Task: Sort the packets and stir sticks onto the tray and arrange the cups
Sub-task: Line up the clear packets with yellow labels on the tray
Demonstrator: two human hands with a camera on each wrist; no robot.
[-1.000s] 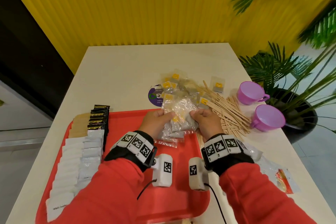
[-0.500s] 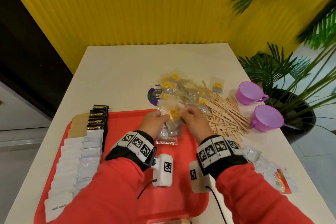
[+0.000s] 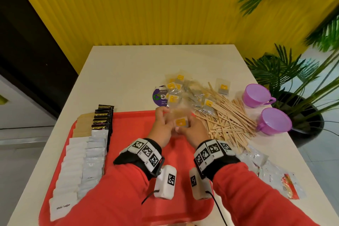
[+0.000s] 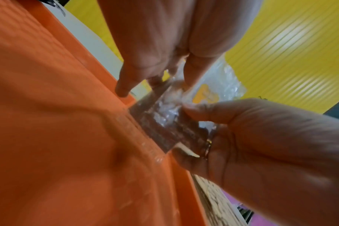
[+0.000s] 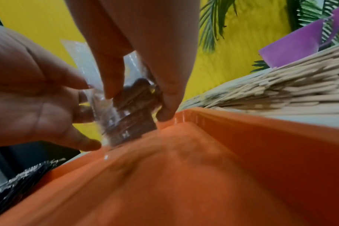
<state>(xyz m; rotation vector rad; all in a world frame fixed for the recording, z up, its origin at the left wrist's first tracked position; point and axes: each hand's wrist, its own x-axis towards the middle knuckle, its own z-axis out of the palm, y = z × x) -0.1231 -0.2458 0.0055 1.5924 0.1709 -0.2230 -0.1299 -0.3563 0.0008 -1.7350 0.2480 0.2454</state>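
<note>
- A small stack of clear tea-bag packets (image 3: pixel 180 122) is held between the left hand (image 3: pixel 162 130) and the right hand (image 3: pixel 192 130), just above the far edge of the red tray (image 3: pixel 128 134).
- Both hands are closed on the stack: in the wrist views, thumb and fingertips of each hand are seen pinching it from opposite sides, and its lower edge appears to rest on the tray floor by the rim.
- More loose tea-bag packets (image 3: pixel 183 91) are left in a heap on the desk (image 3: pixel 128 71) beyond the tray, next to a pile of wooden stir sticks (image 3: pixel 229 119).
- Two purple cups (image 3: pixel 256 95) are seen at the right edge of the desk, beside the sticks.
- White sugar packets (image 3: pixel 77 163), brown packets (image 3: pixel 83 124) and black packets (image 3: pixel 102 119) are already lined up along the left side of the tray.
- The wrappers are judged light, thin and slippery, so a stack is likely to fan out or slide if gripped loosely.
- The best hold is judged to be at both short edges, squeezed inward and tapped on the tray so the packets are squared.
- The contents are probably soft and crushable, so only light pressure is advised.
</note>
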